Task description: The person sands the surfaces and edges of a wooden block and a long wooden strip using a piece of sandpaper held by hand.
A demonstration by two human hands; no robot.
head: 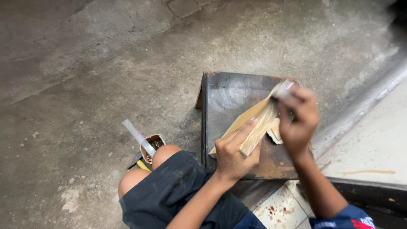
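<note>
Head view looks straight down on a person seated over a dark, worn wooden stool (229, 97) standing on a grey concrete floor (106, 76), and both hands are busy on a pale strip of wood (259, 127). The left hand (233, 152) has its fingers curled round the near, lower end of the strip, pinning it against a tan flat board (246, 121) that lies slanted across the stool top. The right hand (299, 116) is closed higher up, near the far end of the strip, pinching something small and pale with a dark part; it is blurred, so what that thing is cannot be told. By the look of it, the strip is being worked along its length, and doing that well likely means keeping the left hand's grip firm and low so the strip does not slide on the board, with its fingers out of the line of the right hand's stroke. So the strip runs diagonally between the two hands, touching both, its lower end under the left fingers, its upper end beside the right. Off to the left, by the bare knee (163, 153), a small open container (153, 144) sits on the floor with a flat metal blade (137, 136) leaning across it.
</note>
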